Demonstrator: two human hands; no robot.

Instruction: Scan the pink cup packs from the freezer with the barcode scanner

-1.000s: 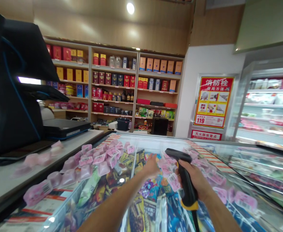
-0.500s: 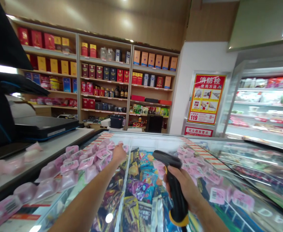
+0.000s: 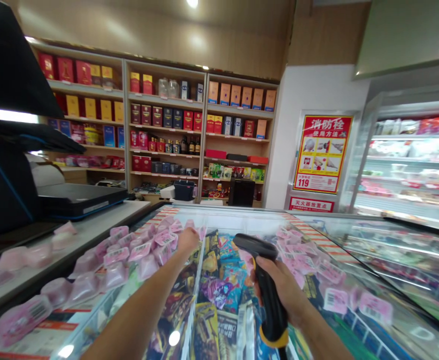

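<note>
My right hand point(image 3: 274, 277) is wrapped round the handle of a black and yellow barcode scanner point(image 3: 266, 295), its head pointing up and left. My left hand point(image 3: 188, 241) reaches forward over the freezer, fingers curled in. Pink plastic shows just beside its fingertips, but what they hold, if anything, is hidden. Left of that forearm lie several pink cups with barcode labels point(image 3: 116, 256) on the freezer's glass top. More pink labelled cups point(image 3: 298, 257) lie to the right of the scanner. Beneath both hands, colourful ice-cream packets point(image 3: 217, 290) show inside the freezer.
A counter point(image 3: 129, 210) on the left carries a black scale-like machine point(image 3: 82, 197) and a few pink cups point(image 3: 39, 255). Shelves of boxed goods point(image 3: 163, 117) line the back wall. A red and yellow poster point(image 3: 322, 155) hangs beside a lit display fridge point(image 3: 410, 165).
The view has shifted slightly, so the left-hand things sit further right. My left hand stays near the far cups; the scanner in my right hand has moved slightly left.
</note>
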